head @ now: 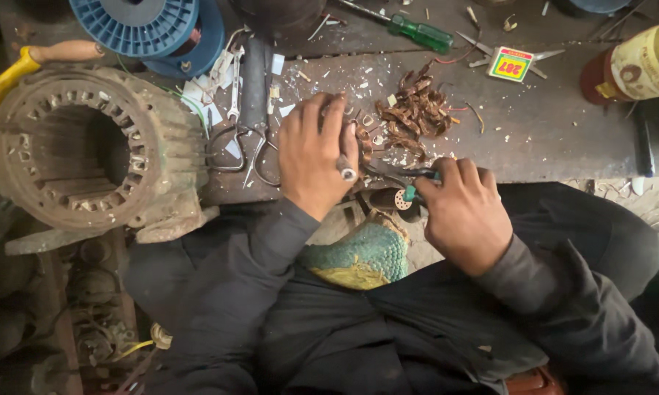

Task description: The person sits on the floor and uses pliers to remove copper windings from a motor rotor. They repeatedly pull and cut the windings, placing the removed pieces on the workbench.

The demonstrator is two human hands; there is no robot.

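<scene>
In the head view, a dark, scratched metal counter (534,124) is seen from above, strewn with white paper scraps. The left hand (316,152) is laid palm-down near the counter's front edge, its fingers (322,117) curled together over a small part that is hidden beneath them; a silver ring is worn on one finger. The right hand (465,212) is held just beside it, at the counter's edge, with its fingers clamped on a thin tool with a green handle (411,192), whose dark shaft is pointed toward the left hand. A loose heap of brown, curled insulation strips (417,113) lies on the counter just beyond the two hands.

A pair of steel scissors (249,139) is seen just left of the left hand. Further left, a large rusty ribbed motor stator housing (88,150) is standing, and a blue plastic wire spool (150,29) lies behind it. A green-handled screwdriver (417,31) and a small red, yellow and green box (510,64) rest at the back of the counter. A knitted green and yellow cloth (362,256) is lying on the lap.
</scene>
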